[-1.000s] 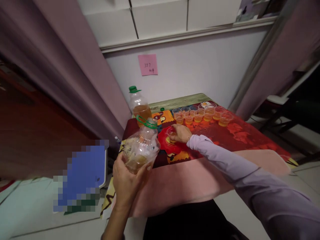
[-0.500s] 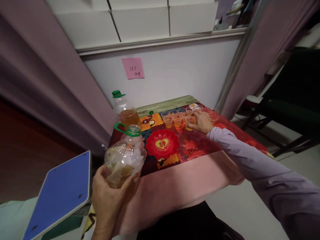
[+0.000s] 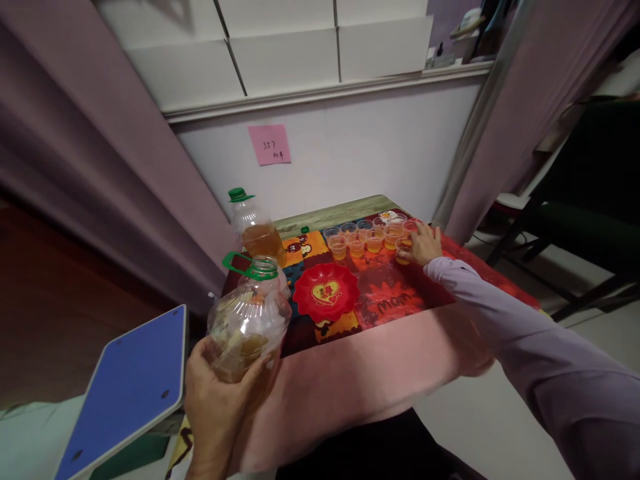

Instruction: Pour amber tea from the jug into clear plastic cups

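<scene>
My left hand (image 3: 225, 393) is wrapped around the side of a large clear plastic jug (image 3: 250, 320) with a green handle ring and an uncapped mouth. Amber liquid shows low in the jug, which stands about upright at the table's front left. Over to the right, my right hand (image 3: 424, 245) has its thumb and fingers at a small clear plastic cup (image 3: 403, 249) with amber liquid; its far side is hidden by the fingers. Several similar cups (image 3: 357, 244) stand in close rows to the left of it, many holding amber liquid.
A second jug (image 3: 260, 233) with a green cap stands behind the held one. Near the cups are a red scalloped plate (image 3: 326, 293) and a small green cap (image 3: 305, 229). A blue board (image 3: 133, 387) lies left of the table; a dark chair (image 3: 575, 180) is at the right.
My right hand has moved right along the cups to the one near the row's right end. The left hand still holds the jug. The view has shifted slightly.
</scene>
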Tool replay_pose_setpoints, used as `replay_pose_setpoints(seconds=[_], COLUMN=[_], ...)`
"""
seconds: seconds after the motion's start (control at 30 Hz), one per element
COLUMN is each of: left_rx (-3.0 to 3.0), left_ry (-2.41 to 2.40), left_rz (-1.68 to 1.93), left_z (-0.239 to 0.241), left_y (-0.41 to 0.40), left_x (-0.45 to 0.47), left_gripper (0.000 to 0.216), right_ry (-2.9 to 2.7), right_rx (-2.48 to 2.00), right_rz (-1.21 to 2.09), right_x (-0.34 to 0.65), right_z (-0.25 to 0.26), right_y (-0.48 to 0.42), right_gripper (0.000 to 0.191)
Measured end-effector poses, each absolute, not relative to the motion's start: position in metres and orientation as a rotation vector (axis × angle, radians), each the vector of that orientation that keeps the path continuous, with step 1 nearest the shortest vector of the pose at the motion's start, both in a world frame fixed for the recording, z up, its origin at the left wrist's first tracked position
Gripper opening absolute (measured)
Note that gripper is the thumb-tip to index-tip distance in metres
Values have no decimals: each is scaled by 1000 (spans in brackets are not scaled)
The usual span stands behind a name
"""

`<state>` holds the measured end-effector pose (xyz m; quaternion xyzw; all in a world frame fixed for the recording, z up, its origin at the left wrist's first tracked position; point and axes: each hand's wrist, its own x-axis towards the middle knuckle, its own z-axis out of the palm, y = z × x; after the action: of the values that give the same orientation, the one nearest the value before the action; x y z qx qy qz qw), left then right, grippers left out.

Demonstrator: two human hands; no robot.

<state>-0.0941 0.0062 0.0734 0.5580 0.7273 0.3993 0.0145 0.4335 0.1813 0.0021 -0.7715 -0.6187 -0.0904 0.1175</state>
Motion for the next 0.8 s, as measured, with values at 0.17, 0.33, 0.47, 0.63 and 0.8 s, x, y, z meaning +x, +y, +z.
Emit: replay_pose_setpoints(seconds=[0.17,0.33,0.47,0.63,0.8], left_rx=[1725,1743,1748,1769,1737], left_ry=[2263,2214,2188,2145,2131], left_rz=[1241,1280,1328,1384,1398], left_z=[72,71,66,61,58], left_y=[5,2,2,1,-2], left_x=[-94,-92,-93,-95,-98], left_gripper=[118,117,114,109,106], right_ry=[-1767,-1709,-1898,-2215,-2414], right_rx=[-2277,-2131,-1658,-1171,-1040], right_rz=[-262,-349,-336,9,185], right_x=[436,419,369,254,145], right_z=[-2,8,37,75,85], right_y=[184,175,169,162,166], right_gripper=[65,81,61,32,39])
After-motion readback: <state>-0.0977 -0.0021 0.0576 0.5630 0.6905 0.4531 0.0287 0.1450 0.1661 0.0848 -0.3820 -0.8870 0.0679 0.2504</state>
